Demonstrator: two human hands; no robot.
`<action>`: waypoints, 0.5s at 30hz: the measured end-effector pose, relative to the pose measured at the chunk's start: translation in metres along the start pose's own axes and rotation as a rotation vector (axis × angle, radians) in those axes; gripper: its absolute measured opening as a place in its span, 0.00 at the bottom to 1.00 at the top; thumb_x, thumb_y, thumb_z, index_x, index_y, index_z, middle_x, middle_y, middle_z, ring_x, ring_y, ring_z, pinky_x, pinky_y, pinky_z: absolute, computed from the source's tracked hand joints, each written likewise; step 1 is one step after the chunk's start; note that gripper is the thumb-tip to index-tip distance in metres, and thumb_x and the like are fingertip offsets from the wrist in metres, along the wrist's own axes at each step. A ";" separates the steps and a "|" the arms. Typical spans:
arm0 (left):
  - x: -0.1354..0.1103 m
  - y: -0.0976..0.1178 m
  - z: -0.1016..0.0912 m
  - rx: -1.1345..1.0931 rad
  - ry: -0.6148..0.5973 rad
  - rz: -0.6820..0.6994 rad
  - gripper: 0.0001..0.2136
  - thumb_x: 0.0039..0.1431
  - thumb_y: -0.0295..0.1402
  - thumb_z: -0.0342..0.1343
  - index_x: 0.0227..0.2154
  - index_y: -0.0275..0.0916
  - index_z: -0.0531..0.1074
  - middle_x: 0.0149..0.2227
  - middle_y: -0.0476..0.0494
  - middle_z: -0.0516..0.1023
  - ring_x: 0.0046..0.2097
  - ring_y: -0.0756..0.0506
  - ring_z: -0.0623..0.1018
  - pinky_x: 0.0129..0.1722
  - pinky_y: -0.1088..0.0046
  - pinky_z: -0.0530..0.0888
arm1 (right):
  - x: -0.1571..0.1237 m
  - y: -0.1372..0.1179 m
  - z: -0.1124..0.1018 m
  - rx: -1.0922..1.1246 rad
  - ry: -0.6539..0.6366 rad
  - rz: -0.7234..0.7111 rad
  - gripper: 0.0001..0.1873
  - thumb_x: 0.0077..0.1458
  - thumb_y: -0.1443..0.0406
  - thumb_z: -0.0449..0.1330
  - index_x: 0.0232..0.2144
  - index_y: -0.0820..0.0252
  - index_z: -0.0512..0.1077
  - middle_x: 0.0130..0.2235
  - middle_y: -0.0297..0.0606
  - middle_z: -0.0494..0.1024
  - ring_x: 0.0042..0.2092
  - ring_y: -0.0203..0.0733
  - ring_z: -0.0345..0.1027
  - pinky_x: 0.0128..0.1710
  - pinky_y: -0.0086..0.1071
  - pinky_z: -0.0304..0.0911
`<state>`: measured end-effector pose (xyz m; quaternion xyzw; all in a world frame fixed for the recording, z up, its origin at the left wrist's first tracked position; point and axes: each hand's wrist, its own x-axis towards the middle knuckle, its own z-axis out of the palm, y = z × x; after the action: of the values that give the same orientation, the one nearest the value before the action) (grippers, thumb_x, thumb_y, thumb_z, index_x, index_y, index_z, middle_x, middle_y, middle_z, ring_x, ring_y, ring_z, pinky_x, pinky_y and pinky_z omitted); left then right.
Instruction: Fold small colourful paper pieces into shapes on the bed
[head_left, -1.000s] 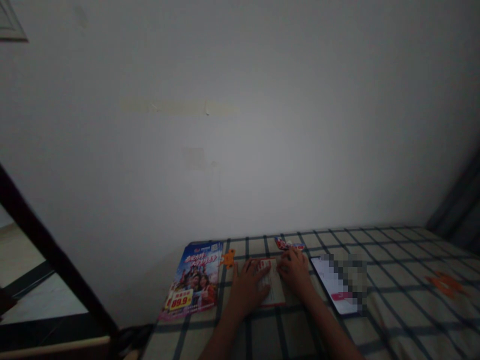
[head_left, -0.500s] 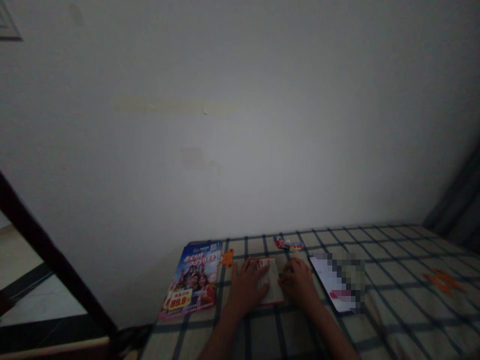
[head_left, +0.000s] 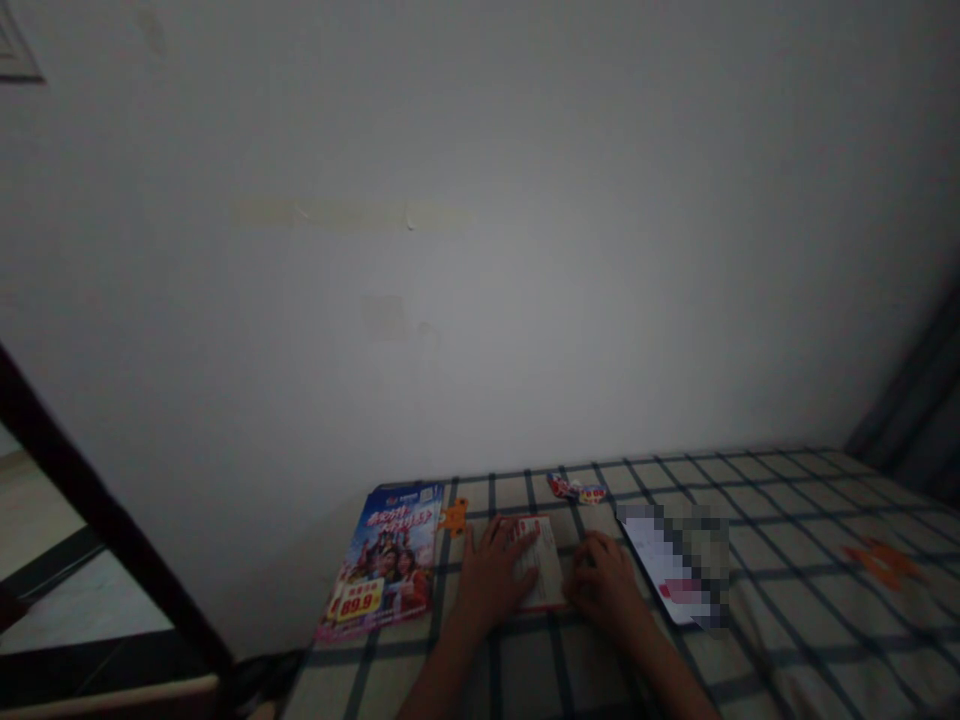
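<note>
Left hand (head_left: pixel 491 580) lies flat, fingers spread wide, pressing the thin rectangular paper card (head_left: pixel 546 570) low in centre frame. Right hand (head_left: pixel 606 588) is loosely curled at the card's right edge; whether it grips, I cannot tell. All of it rests on soft checked bedding (head_left: pixel 787 600). A glossy flyer (head_left: pixel 386 560) lies to the left, a flat phone (head_left: pixel 667 570) to the right, and a crinkly wrapper (head_left: pixel 576 489) just above.
</note>
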<state>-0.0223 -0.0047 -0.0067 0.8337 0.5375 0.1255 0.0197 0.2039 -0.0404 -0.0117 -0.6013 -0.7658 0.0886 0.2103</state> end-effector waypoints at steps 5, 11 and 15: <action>0.000 0.000 -0.001 -0.006 -0.004 0.006 0.26 0.64 0.52 0.48 0.65 0.66 0.55 0.68 0.52 0.60 0.69 0.35 0.55 0.65 0.34 0.42 | -0.005 0.000 -0.002 0.005 -0.024 -0.011 0.05 0.53 0.64 0.63 0.30 0.48 0.80 0.50 0.36 0.74 0.65 0.52 0.51 0.63 0.45 0.48; 0.000 -0.002 0.003 -0.022 0.011 0.004 0.26 0.64 0.54 0.48 0.64 0.67 0.55 0.68 0.51 0.60 0.69 0.35 0.55 0.65 0.34 0.42 | -0.006 0.002 -0.005 0.030 -0.059 -0.026 0.05 0.52 0.65 0.63 0.30 0.49 0.80 0.50 0.36 0.74 0.65 0.52 0.51 0.63 0.45 0.49; 0.000 -0.002 0.003 -0.010 0.013 0.006 0.26 0.64 0.54 0.47 0.65 0.67 0.54 0.68 0.51 0.60 0.69 0.35 0.56 0.65 0.33 0.43 | -0.005 0.004 -0.006 0.054 -0.063 -0.023 0.05 0.52 0.65 0.63 0.30 0.48 0.80 0.51 0.36 0.74 0.65 0.51 0.50 0.63 0.45 0.48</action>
<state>-0.0229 -0.0035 -0.0103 0.8344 0.5342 0.1338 0.0202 0.2109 -0.0452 -0.0091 -0.5833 -0.7763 0.1258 0.2033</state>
